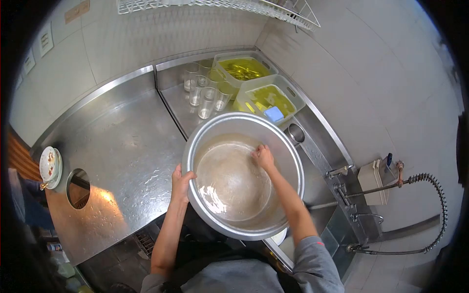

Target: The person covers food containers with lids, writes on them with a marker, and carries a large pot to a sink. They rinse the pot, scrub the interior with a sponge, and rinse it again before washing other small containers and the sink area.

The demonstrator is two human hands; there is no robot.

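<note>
A large, wide aluminium pot point(294, 171) is tilted with its mouth toward me, and its inner bottom looks wet and shiny. My left hand point(182, 183) is closed on the left side of its rim, thumb over the edge. Inside the pot, my right hand point(264, 157) is at the upper right of the bottom, its fingers curled; whatever they may hold is hidden. Behind the pot stand two translucent tubs of yellow-green liquid: the nearer tub point(299, 99) has a blue sponge point(274, 114) at its edge, the farther tub point(269, 62) contains cutlery.
Several clear glasses point(207, 101) stand left of the tubs. A metal cup point(295, 133) is right of the pot. Stacked dirty plates point(50, 163) lie by a round hole point(78, 189) in the steel counter point(127, 141). A spring spray hose point(443, 210) hangs at the right; a wire rack point(195, 4) is above.
</note>
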